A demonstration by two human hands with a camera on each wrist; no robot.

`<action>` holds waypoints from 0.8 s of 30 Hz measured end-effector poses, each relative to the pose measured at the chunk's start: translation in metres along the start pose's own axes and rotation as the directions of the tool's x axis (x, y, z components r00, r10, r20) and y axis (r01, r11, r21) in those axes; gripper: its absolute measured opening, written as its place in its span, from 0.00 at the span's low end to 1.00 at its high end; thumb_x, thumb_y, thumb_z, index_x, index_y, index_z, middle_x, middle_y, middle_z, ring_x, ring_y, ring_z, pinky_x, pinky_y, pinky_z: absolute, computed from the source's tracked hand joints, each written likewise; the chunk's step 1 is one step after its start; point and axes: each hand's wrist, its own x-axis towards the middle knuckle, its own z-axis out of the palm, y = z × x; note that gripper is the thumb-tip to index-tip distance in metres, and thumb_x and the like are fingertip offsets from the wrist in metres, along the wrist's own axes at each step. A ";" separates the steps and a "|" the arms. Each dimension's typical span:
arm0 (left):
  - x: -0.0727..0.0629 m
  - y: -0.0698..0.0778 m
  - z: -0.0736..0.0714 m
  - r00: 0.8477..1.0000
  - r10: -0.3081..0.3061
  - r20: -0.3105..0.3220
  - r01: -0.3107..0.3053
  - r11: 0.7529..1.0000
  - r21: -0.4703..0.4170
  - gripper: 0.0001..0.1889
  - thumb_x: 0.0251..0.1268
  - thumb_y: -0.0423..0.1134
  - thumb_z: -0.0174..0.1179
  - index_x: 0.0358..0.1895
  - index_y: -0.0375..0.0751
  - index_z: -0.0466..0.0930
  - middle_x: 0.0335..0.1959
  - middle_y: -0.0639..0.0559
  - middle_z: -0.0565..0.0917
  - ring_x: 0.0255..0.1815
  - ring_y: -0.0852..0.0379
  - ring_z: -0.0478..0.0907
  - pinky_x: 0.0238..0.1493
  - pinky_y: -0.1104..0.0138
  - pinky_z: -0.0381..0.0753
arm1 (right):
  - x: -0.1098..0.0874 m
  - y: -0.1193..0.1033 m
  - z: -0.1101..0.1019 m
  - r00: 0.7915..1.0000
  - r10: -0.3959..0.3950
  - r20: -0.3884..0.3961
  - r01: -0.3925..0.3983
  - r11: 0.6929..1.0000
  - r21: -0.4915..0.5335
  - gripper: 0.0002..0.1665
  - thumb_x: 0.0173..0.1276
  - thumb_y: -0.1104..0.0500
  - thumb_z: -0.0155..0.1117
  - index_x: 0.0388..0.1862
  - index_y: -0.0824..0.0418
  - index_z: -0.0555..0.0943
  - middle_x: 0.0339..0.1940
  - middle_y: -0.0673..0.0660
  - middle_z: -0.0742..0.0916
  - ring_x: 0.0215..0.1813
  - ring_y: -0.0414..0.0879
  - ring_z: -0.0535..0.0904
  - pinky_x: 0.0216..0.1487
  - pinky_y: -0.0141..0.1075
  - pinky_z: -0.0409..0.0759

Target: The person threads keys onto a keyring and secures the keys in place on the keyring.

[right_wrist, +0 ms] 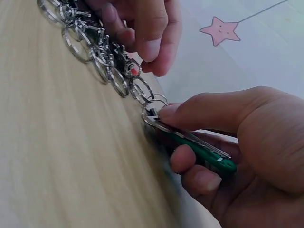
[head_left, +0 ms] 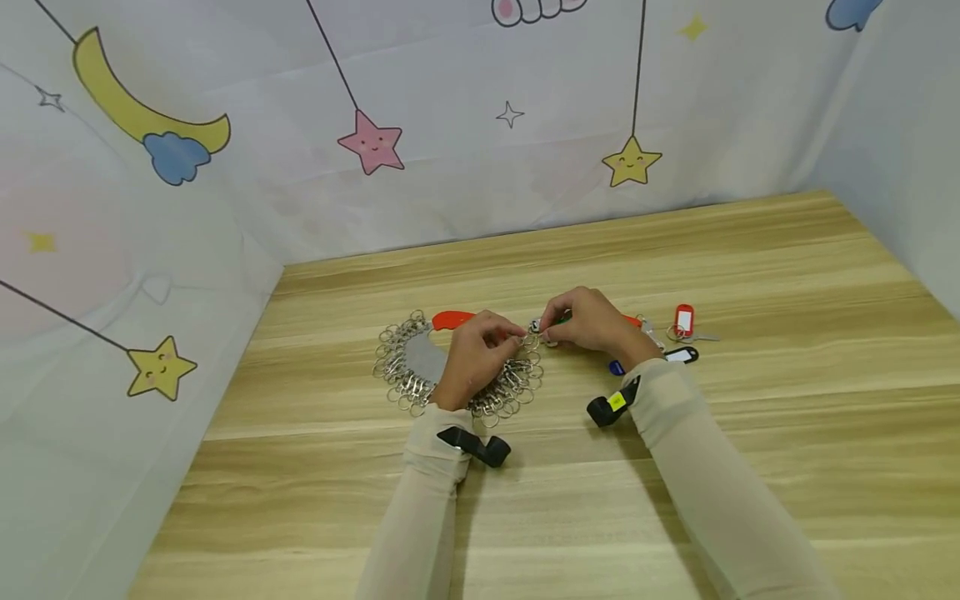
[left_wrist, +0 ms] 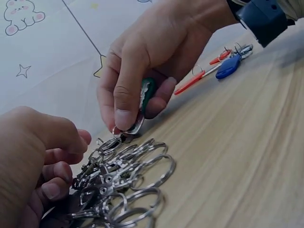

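Note:
A grey curved plate fringed with several metal clips and split rings lies on the table, a red handle at its far side. Over its right part is my left hand, fingers loosely bent beside the clips and nothing visible between thumb and forefinger. My right hand pinches a green key tag with a silver key alongside. Its thumb and fingertips meet at the tag's ring, right by the outermost rings of the fringe. The right hand's palm partly covers the tag.
To the right on the wooden table lie a red key tag with a key, a black tag and a blue tag, partly behind the right wrist. A printed cloth backdrop stands along the table's far edge.

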 end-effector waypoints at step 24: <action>0.007 0.012 0.000 0.973 0.088 0.215 -0.145 0.954 0.264 0.02 0.61 0.37 0.73 0.33 0.43 0.92 0.45 0.49 0.79 0.48 0.48 0.69 0.47 0.56 0.70 | -0.034 -0.010 -0.068 0.949 -0.024 -0.313 0.012 0.999 -0.039 0.11 0.76 0.61 0.61 0.50 0.61 0.86 0.49 0.58 0.85 0.50 0.53 0.77 0.48 0.48 0.74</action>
